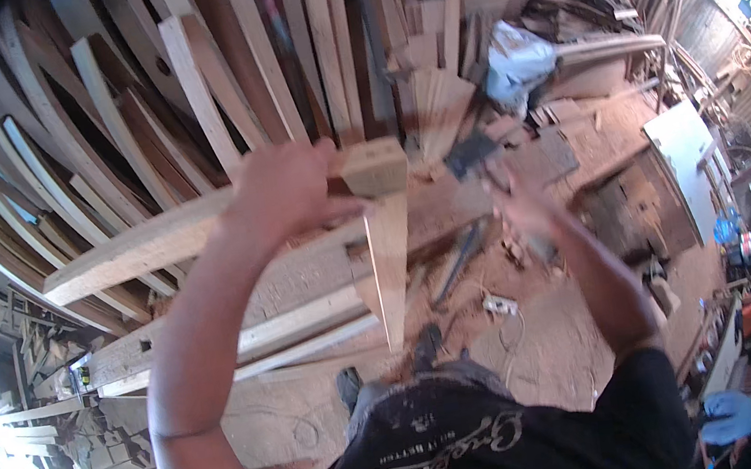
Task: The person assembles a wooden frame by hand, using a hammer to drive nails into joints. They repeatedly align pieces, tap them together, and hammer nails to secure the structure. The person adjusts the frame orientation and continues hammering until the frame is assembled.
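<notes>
My left hand [284, 189] is wrapped round a long pale wooden beam [145, 246] close to its right end. A short wooden block [374, 166] sits at that end, just right of my fingers. From it a tapering wooden piece [393, 270] runs down toward my body; the exact joint is hard to make out. To the right, my right hand [523, 205] is closed on a hammer with a dark, blocky head [471, 155]. Motion blurs it, and my fingers hide most of the handle. The hammer head is apart from the block.
A thick wooden workbench beam [305, 277] lies beneath the work, with loose strips [313, 333] along it. Many planks [204, 86] lean at the back left. A dark tool [460, 261] lies near the middle. A power socket [500, 304] with a cord rests on the sawdust-covered floor.
</notes>
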A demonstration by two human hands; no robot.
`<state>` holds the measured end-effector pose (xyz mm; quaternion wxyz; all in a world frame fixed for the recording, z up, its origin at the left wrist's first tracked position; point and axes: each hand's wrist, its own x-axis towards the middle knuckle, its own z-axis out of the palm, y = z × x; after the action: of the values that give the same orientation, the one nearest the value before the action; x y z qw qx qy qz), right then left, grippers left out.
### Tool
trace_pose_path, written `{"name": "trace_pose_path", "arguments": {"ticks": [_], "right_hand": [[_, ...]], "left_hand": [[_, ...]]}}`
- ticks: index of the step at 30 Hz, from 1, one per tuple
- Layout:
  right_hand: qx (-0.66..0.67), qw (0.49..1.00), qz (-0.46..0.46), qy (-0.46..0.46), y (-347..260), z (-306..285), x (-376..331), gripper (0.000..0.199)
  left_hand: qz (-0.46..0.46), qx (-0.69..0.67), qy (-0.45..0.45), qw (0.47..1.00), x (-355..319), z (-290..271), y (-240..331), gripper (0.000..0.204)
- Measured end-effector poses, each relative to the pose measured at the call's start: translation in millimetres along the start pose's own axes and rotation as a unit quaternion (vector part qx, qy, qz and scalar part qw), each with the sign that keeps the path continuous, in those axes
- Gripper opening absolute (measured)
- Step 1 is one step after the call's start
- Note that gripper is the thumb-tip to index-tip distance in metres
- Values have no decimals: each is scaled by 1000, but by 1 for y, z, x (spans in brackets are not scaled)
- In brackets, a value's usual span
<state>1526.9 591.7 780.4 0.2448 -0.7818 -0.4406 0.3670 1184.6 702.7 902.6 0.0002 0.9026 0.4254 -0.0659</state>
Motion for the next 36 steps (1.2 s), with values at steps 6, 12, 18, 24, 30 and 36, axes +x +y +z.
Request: {"name": "trace_pose_path", "arguments": {"ticks": [6, 12, 18, 24, 30, 36], "right_hand": [[162, 983, 49, 65, 142, 73, 62, 48], [244, 967, 24, 74, 191, 96, 90, 53], [-256, 951, 93, 146, 157, 90, 79, 54], [155, 945, -268, 102, 53, 133, 21, 85], [200, 920, -299, 157, -47, 211, -24, 97], [233, 907, -297, 189, -47, 236, -10, 83]], "left_hand": [[79, -141, 47, 986, 17, -7, 2, 61], [112, -173, -52, 977, 44, -25, 23, 59], [144, -177, -3, 974, 45, -2, 19, 59], [160, -123, 22, 979, 48, -4, 26, 67], [143, -63, 57, 986, 47, 8, 26, 48], [150, -47, 12, 988, 27, -8, 16, 49]]}}
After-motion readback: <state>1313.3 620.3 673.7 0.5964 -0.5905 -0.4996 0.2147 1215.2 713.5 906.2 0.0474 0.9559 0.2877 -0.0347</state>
